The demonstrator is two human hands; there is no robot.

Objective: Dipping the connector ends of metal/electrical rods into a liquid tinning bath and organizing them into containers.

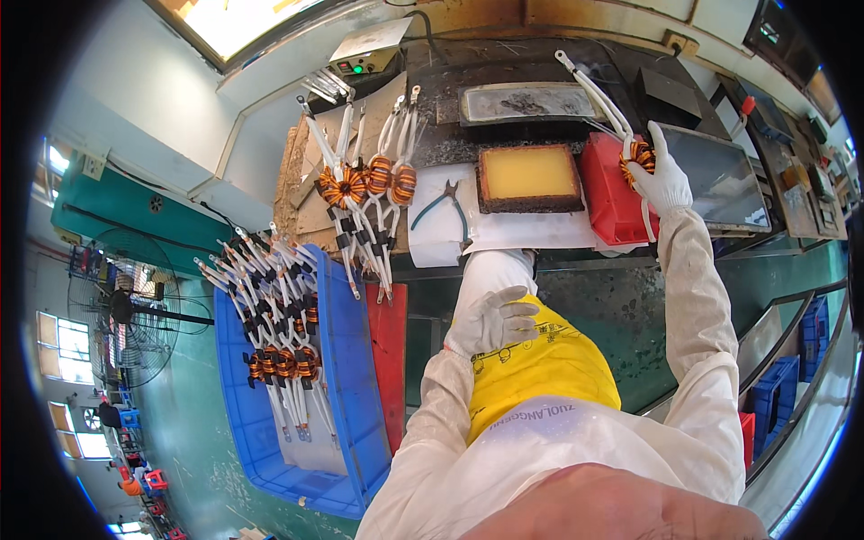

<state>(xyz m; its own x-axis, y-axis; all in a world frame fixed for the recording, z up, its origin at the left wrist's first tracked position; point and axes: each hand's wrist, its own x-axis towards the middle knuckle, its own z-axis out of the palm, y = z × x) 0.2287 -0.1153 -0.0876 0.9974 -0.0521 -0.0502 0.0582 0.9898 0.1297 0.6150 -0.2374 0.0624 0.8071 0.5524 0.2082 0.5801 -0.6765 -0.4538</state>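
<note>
The copper-wound coil (637, 158) sits above the red box (610, 200), pinched in the gloved right hand (666, 180); the fingers cover part of it, and its white leads (596, 90) run up over the dark tray. The left hand (490, 319) rests loosely open and empty on the yellow apron (549, 364). Nearby lie a yellow block (528, 176), pliers (447, 200), more coils (369, 180) on cardboard and a blue bin (360, 396).
</note>
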